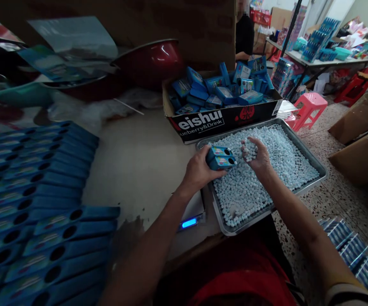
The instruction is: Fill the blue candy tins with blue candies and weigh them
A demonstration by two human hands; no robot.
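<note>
My left hand (198, 171) is closed around two small blue cardboard boxes (222, 162) held side by side, each with a round dark hole in the face turned up. They are just above the left side of a metal tray (322, 173) heaped with small white pellets (286, 155). Over the same tray, my right hand (261, 158) is cupped palm up, fingers curled around a small handful of white pellets (250, 151). A narrow gap separates this hand from the boxes.
Rows of blue boxes (56, 253) with holes stand at left. Behind the tray, a black carton (228, 121) holds jumbled blue boxes. A lit blue display (189, 223) is near my left forearm. A red bowl (152, 59), pink stool (309, 108) and another person (244, 36) are farther back.
</note>
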